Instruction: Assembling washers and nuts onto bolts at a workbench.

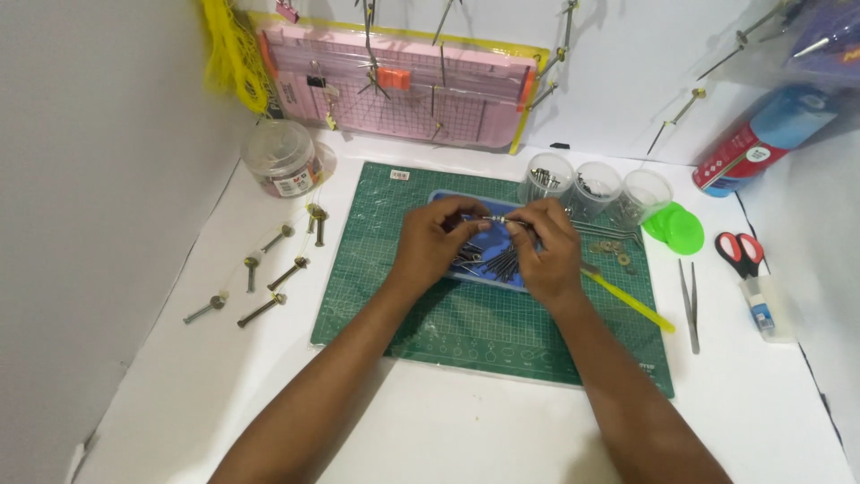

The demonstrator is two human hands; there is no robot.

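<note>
Both my hands meet over a blue tray (445, 196) of dark bolts on the green cutting mat (376, 269). My left hand (433, 244) and my right hand (546, 251) together pinch one small metal bolt (495, 220) held level between the fingertips, just above the tray. Whether a nut or washer sits on it is too small to tell.
Several assembled bolts (285, 273) lie on the white table left of the mat. Three clear cups (594, 186) of hardware, green lids (676, 227), a yellow-handled tool (627, 300), tweezers (690, 305), scissors (739, 251), a round tub (282, 159) and a pink board (403, 85) stand around.
</note>
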